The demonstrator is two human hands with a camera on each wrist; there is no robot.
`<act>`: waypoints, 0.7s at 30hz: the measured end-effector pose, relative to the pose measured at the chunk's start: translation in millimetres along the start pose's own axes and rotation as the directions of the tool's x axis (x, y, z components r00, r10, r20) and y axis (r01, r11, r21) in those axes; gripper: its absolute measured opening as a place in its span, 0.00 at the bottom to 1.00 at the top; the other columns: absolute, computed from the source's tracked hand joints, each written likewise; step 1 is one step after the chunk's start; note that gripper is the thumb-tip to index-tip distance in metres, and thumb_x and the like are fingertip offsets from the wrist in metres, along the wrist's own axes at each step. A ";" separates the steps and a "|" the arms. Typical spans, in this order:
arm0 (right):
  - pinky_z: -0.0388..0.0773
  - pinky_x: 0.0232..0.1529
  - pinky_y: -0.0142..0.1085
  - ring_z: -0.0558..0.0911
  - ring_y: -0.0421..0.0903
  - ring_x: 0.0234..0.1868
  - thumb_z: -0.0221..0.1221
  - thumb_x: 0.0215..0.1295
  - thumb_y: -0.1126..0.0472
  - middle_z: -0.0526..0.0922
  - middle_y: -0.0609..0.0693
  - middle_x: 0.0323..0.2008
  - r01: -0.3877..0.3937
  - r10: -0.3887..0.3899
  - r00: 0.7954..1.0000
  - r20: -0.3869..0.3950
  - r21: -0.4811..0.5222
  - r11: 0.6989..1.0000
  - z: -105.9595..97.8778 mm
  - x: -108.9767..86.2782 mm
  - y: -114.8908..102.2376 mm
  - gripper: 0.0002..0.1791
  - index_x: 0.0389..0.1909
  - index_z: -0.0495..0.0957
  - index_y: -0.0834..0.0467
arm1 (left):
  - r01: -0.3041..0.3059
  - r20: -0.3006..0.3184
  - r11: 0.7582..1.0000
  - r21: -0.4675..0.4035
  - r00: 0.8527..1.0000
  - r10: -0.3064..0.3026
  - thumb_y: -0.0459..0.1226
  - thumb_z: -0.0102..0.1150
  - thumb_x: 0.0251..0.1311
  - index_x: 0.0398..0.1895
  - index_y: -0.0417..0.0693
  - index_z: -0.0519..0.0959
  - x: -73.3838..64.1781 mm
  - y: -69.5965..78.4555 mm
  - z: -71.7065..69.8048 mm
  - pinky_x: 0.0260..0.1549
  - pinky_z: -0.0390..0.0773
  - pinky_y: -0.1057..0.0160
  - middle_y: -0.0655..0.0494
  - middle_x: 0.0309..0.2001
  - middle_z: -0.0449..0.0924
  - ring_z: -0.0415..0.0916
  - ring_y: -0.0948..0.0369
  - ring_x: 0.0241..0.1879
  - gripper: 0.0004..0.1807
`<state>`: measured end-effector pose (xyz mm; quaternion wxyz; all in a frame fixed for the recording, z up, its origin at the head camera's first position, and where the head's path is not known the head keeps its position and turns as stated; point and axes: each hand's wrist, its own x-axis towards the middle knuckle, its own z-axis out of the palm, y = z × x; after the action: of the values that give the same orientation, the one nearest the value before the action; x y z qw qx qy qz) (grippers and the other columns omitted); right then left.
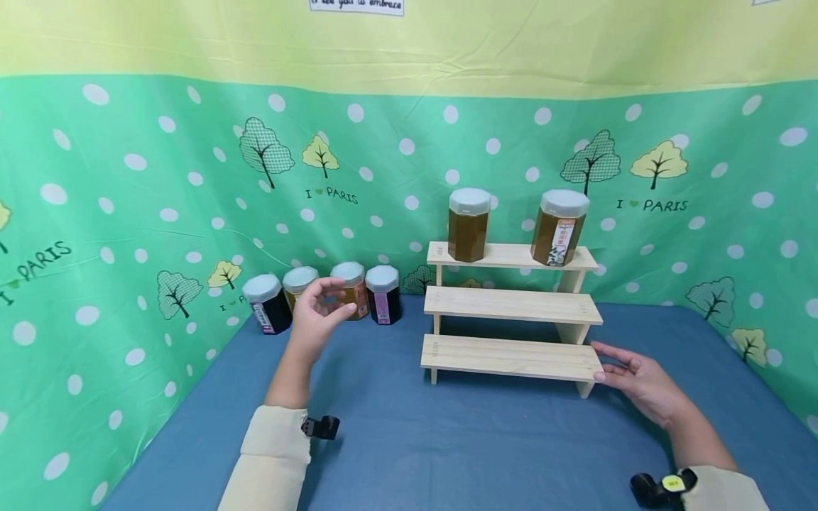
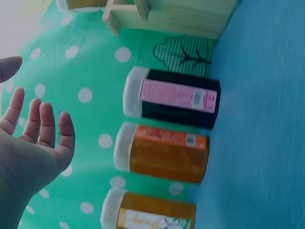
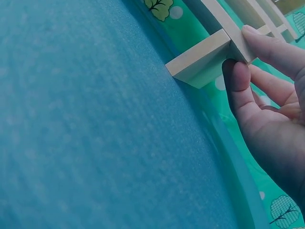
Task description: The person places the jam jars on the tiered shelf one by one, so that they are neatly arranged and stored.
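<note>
Pinched between thumb and fingers of the right hand was the right end of the lowest board of a three-step wooden stand, which stood on blue cloth. Left hand: no object was held, and the thumb stood well apart from loosely bent fingers, the gap between them turned toward the stand's side. The left wrist view showed this hand apart from the jars.

Just beyond the left hand, a row of four lidded jars stood on the cloth near the backdrop, long axes vertical: from left to right, a dark jar, an amber jar partly hidden by the hand, a second amber jar, and a dark jar with a pink label. The left hand was much the nearer to this row; the stand lay to its right, between the two hands. Farther back, on the top board, two more amber jars stood upright and apart, one toward the left, the other, with a white label, near the right end. Behind everything hung a green polka-dot backdrop.
</note>
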<state>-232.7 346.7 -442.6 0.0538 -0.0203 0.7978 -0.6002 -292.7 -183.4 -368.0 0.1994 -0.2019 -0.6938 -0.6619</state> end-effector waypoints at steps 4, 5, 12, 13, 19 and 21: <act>0.76 0.46 0.25 0.79 0.33 0.47 0.64 0.65 0.60 0.56 0.75 0.68 0.005 -0.005 1.000 0.000 0.003 1.000 -0.1 -0.1 0.0 0.44 0.72 0.50 0.73 | 0.005 -0.018 1.000 0.026 1.000 -0.005 0.21 0.62 0.56 0.54 0.26 0.70 -2.8 1.0 -11.2 0.47 0.76 0.65 0.49 0.49 0.74 0.70 0.50 0.50 0.22; 0.76 0.46 0.25 0.79 0.33 0.47 0.64 0.64 0.60 0.55 0.75 0.68 0.004 -0.004 1.000 0.001 0.003 1.000 0.0 -0.1 -0.1 0.44 0.72 0.50 0.73 | 0.010 -0.023 1.000 0.029 1.000 -0.009 0.20 0.61 0.56 0.55 0.26 0.69 -3.6 1.7 -13.9 0.47 0.76 0.65 0.50 0.49 0.74 0.71 0.51 0.50 0.23; 0.76 0.46 0.25 0.79 0.33 0.47 0.64 0.65 0.60 0.56 0.75 0.68 0.001 -0.001 1.000 0.001 0.000 1.000 0.2 0.0 0.6 0.44 0.72 0.50 0.72 | 0.025 -0.074 0.998 0.050 0.997 -0.021 0.18 0.60 0.55 0.58 0.25 0.65 -9.5 1.6 -34.0 0.46 0.76 0.68 0.56 0.50 0.71 0.70 0.60 0.49 0.27; 0.76 0.46 0.25 0.79 0.33 0.47 0.64 0.65 0.60 0.56 0.75 0.68 0.000 0.000 1.000 0.001 -0.002 1.000 0.3 0.1 0.8 0.44 0.72 0.50 0.72 | 0.025 -0.084 0.998 0.054 0.996 -0.020 0.18 0.60 0.55 0.59 0.24 0.64 -10.6 1.6 -37.2 0.46 0.75 0.68 0.55 0.50 0.71 0.69 0.59 0.50 0.27; 0.76 0.46 0.25 0.79 0.32 0.46 0.64 0.64 0.60 0.57 0.75 0.67 -0.005 0.005 1.000 0.002 0.002 1.000 1.2 -0.1 0.7 0.45 0.72 0.50 0.72 | 0.044 -0.146 0.993 0.109 0.989 -0.028 0.18 0.60 0.54 0.61 0.26 0.62 -16.8 0.9 -56.6 0.46 0.74 0.70 0.50 0.52 0.68 0.67 0.59 0.52 0.30; 0.76 0.46 0.25 0.80 0.32 0.46 0.65 0.64 0.60 0.57 0.75 0.67 -0.004 0.004 1.000 0.000 0.000 1.000 1.1 -0.2 0.6 0.45 0.72 0.50 0.73 | 0.059 -0.166 0.991 0.116 0.985 -0.039 0.18 0.60 0.54 0.62 0.27 0.60 -18.3 -0.9 -63.3 0.46 0.72 0.70 0.52 0.53 0.67 0.66 0.60 0.53 0.32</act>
<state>-232.4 345.9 -443.5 0.0550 -0.0189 0.7977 -0.6002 -277.2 -246.9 -375.9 0.2512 -0.1173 -0.7187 -0.6377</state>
